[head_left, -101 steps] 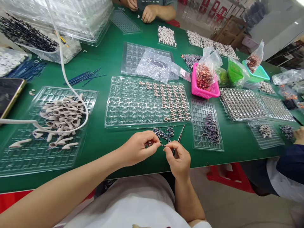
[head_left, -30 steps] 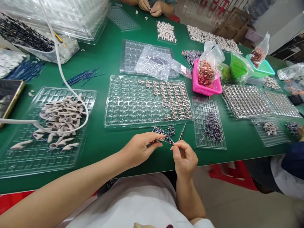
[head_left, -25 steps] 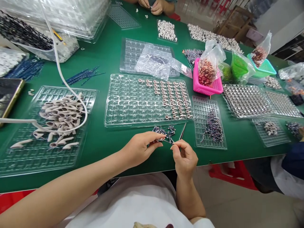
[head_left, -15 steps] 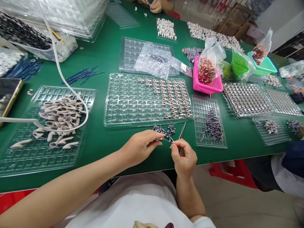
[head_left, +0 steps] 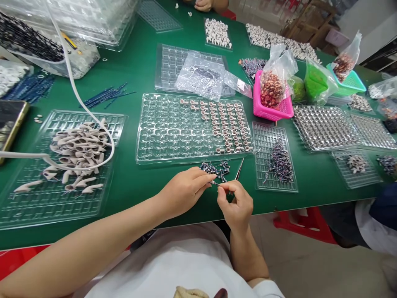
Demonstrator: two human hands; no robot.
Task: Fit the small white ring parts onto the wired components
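Near the front edge of the green table, my left hand pinches one end of a small wired part. The fingertips of my right hand are closed on its dark wire end, just to the right. Behind my fingers lies a small pile of dark wired parts. Metal tweezers rest beside the pile, partly behind my right hand. Beyond them is a clear tray with beige cup-shaped pieces in its right-hand pockets.
At left, a white cable loops over a tray of beige shells, near a phone. A tray of wired parts and a pink basket are at right. Another person's hand shows at the far edge.
My right hand has moved slightly left, closer to my left hand. Both hands still pinch. The whole view has shifted a little.
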